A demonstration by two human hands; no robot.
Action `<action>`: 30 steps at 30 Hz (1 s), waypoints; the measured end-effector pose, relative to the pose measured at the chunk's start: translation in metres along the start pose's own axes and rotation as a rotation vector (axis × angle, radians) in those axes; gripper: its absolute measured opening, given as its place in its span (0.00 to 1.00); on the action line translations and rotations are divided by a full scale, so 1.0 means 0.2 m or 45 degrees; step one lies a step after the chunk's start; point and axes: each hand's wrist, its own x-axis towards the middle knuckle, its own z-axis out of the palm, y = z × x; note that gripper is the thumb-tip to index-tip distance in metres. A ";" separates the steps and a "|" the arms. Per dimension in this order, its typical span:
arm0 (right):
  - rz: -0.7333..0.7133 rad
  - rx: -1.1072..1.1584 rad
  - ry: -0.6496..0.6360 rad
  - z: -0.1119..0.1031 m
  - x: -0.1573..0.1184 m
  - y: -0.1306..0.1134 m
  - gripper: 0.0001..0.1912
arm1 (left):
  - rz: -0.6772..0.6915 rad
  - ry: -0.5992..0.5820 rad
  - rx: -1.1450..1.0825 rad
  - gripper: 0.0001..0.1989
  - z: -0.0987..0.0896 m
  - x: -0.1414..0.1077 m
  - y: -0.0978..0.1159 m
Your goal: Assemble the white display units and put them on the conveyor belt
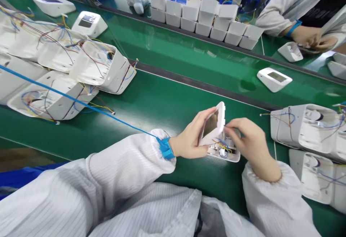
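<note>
My left hand (191, 136) holds a white front panel with a dark screen (211, 124), tilted up on edge. Below and behind the panel lies an open white housing (235, 154) with yellow, red and blue wires and a white connector (222, 152) inside. My right hand (247, 139) has thumb and index finger pinched at the panel's right edge, above the housing; whatever is between those fingertips is too small to make out. A blue strap (165, 148) with a cord circles my left wrist.
Stacked white housings with loose wires stand at left (54, 96) and right (310, 128) on the green table (151, 96). Finished-looking units (274, 79) lie on the green conveyor (175, 53). Across it are more housings (202, 17) and another person's hands (310, 38).
</note>
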 end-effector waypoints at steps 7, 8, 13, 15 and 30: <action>-0.113 -0.552 -0.418 0.07 0.00 -0.13 0.06 | -0.150 -0.101 -0.190 0.47 0.00 -0.01 0.02; -0.112 -0.552 -0.423 0.07 0.00 -0.14 0.06 | -0.153 -0.095 -0.209 0.47 0.01 -0.01 0.02; -0.049 -0.367 -0.251 0.09 0.00 -0.12 0.07 | -0.050 -0.066 -0.372 0.46 0.02 -0.01 0.02; -0.050 -0.261 -0.180 0.10 -0.01 -0.11 0.10 | -0.023 -0.086 -0.417 0.45 0.02 -0.01 0.02; -0.058 -0.069 -0.175 0.11 -0.02 -0.08 0.13 | -0.045 -0.092 -0.239 0.50 0.02 -0.02 -0.03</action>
